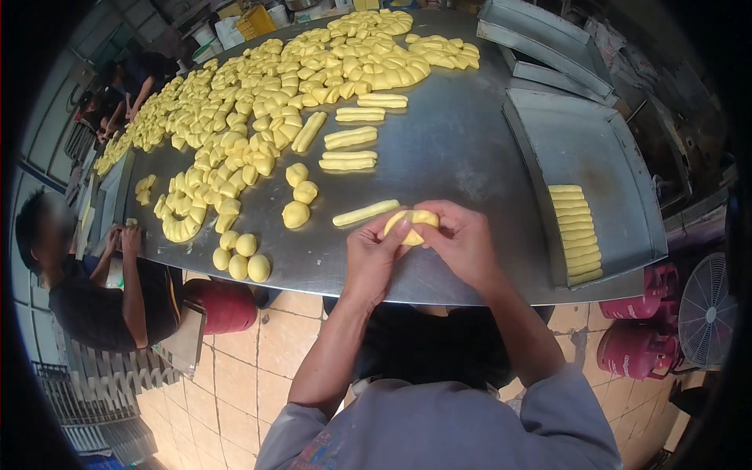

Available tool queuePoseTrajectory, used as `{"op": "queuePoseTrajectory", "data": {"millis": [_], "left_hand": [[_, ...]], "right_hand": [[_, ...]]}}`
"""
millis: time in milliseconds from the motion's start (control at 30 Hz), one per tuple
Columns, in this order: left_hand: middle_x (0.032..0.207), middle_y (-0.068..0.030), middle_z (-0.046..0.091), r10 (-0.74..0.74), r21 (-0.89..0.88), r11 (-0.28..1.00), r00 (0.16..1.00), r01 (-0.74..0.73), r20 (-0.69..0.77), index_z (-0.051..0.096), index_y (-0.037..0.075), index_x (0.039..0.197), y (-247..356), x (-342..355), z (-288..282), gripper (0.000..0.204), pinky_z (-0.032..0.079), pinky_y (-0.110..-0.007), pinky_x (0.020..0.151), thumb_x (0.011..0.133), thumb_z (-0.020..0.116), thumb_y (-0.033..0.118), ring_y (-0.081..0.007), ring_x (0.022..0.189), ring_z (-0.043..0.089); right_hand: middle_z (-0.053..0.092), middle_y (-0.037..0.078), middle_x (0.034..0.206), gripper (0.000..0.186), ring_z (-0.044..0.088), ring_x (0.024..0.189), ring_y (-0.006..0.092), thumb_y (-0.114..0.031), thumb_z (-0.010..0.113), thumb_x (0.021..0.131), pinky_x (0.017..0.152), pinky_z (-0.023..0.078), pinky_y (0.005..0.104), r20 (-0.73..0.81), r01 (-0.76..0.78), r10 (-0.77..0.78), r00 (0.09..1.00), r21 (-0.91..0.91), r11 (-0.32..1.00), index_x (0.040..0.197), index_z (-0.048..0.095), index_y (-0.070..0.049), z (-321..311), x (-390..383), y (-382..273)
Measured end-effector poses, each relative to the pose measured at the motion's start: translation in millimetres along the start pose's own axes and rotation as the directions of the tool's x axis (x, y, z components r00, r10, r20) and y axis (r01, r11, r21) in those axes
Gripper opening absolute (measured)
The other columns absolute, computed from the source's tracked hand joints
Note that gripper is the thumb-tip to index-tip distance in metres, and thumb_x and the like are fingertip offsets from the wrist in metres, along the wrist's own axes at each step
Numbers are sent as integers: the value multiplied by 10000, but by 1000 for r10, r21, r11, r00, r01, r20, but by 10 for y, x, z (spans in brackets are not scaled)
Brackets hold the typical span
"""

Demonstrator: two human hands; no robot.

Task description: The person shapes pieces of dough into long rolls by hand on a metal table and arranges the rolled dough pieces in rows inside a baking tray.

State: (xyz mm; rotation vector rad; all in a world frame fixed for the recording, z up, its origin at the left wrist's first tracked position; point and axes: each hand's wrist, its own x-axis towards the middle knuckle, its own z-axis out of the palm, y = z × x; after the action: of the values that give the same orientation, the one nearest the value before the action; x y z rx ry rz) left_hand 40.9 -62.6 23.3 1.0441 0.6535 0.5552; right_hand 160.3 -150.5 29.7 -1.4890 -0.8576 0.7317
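Yellow lump (413, 229) is held btwn both hands, up over the near edge of the metal surface (462, 141). L hand (371, 257) grasps its left side, thumb on top; R hand (468, 249) pinches its right side w/ thumb & fingers. Can't tell how the fingers sit underneath.

Just beyond L hand lies a stick (366, 213), its right end close to the lump; can't tell if they touch. Farther out past L hand, more sticks (350, 139) lie roughly crosswise, plus a slanted one (309, 131) by the pile (313, 74). Pile = lots of yellow dough pcs, spreading far beyond & left of L hand.

Left of L hand: 3 balls (296, 215) in a short line; farther left & a bit nearer, a cluster of 5 balls (238, 266).

Right of R hand, a metal tray (580, 149) w/ a column of sticks (576, 235) side by side along its near-left part. More trays (540, 35) beyond it. Well left of L hand, another person (102, 290) sits at the surface, hands raised. Gas cylinders (638, 348) & fan (709, 309) are well right of R hand, off the surface.
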Motion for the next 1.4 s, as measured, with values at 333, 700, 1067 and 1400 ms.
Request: {"op": "queuePoseTrajectory", "data": {"millis": [333, 700, 1067, 1400], "left_hand": [[1076, -98, 611, 4, -123, 992, 1000, -4, -3, 525, -32, 1217, 5, 24, 62, 430, 497, -231, 815, 931, 563, 287, -116, 957, 588], [1300, -155, 508, 56, -101, 994, 985, -40, 166, 475, -48, 1285, 74, 11, -41, 562, 314, -308, 1037, 962, 457, 412, -177, 1226, 432], [1107, -78, 605, 88, 104, 990, 991, -99, 105, 526, -40, 1241, 127, -70, -146, 453, 451, -229, 844, 933, 561, 289, -94, 953, 559], [1124, -139, 588, -31, -166, 985, 999, 38, 43, 425, -64, 1303, 109, -36, -81, 459, 500, -221, 860, 933, 558, 173, -130, 1022, 576]], "right_hand": [[596, 124, 1114, 419, 620, 918, 162, -99, 648, 845, 795, 512, 259, -119, 134, -126, 985, 62, 989, 1228, 535, 30, 25, -5, -7], [626, 115, 1041, 361, 617, 911, 143, -98, 600, 881, 835, 504, 260, 266, -157, 85, 960, 261, 952, 1187, 529, 79, -73, 48, -142], [636, 94, 995, 237, 621, 797, 110, 7, 626, 811, 673, 518, 226, 88, -4, -3, 996, 76, 997, 1044, 610, 49, 125, 65, -91], [616, 72, 934, 242, 625, 801, 127, 29, 634, 787, 697, 521, 237, 79, -100, 82, 993, 244, 965, 1030, 620, 30, 62, 71, -133]]}}
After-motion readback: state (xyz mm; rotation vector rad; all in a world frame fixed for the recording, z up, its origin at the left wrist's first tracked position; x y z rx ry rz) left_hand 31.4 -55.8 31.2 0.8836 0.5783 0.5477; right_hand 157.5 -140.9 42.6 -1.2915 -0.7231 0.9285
